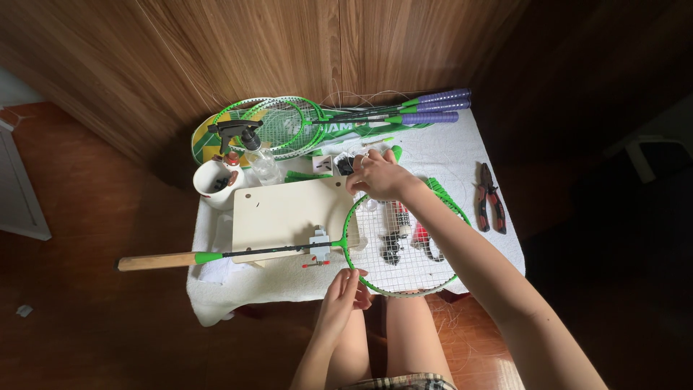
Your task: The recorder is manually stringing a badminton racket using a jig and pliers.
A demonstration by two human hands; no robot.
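Note:
A green-framed badminton racket [375,289] lies across a pale wooden board [289,209], its wooden-coloured handle [155,261] sticking out to the left. My left hand [345,295] pinches the racket's near rim, fingers closed on the frame or a string there. My right hand [379,175] reaches over the head to its far rim, fingers closed at the frame's top edge. A small grey clamp [320,240] grips the racket's throat. Dark clips [392,248] sit under the strung face.
A white cloth [476,238] covers the small table. Two green rackets [289,123] with purple grips [433,105] lie at the back. A spray bottle [256,152] and white cup [215,184] stand back left. Red-handled pliers [489,196] lie right. My bare knees [404,332] are below.

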